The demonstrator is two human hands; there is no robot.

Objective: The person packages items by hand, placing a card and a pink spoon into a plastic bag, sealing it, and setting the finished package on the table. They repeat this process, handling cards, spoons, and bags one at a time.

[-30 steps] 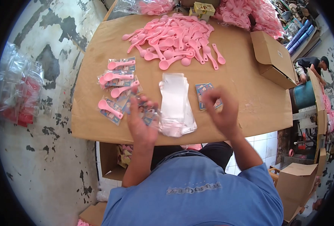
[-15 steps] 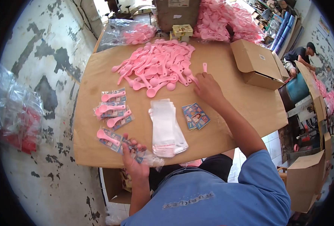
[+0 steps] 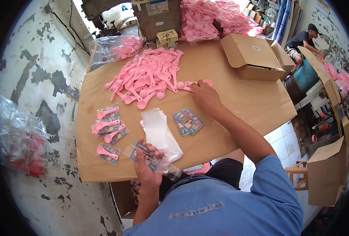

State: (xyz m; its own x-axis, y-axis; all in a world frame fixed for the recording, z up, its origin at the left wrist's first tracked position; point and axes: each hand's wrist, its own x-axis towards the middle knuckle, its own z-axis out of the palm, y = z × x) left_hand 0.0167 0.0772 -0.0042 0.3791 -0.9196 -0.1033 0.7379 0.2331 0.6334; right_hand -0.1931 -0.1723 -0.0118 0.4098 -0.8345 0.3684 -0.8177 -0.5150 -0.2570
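Head camera, with twelve o'clock at the far edge of the table [image 3: 261,102]: over the last second the right hand [image 3: 206,96] has gone from above the card stack [image 3: 188,122], near the table's middle, to one o'clock, beside the spoon pile [image 3: 143,76]. An outlying spoon [image 3: 208,83], whose handle pointed to twelve half a second ago, now lies crosswise, bowl toward three, and a neighbouring spoon [image 3: 180,85] lies just beside it. The right fingertips are on the handles; whether they pinch one cannot be told. Toward seven, the left hand [image 3: 149,170] is curled around a clear bag [image 3: 167,168] with a printed card [image 3: 154,163] in it, just as a second ago. This suggests that attention has passed from cards to spoons while the bag waits.

Among the containers, four clear packets [image 3: 106,125] lie toward nine, each with a pink spoon over a printed card. Flat clear sleeves [image 3: 156,128] are stacked between them and the card stack. Toward half past ten a clear plastic sack [image 3: 103,49] holds pink pieces, and toward one large sacks [image 3: 200,23] bulge with more. At two, a cardboard box [image 3: 253,53] hides its contents.
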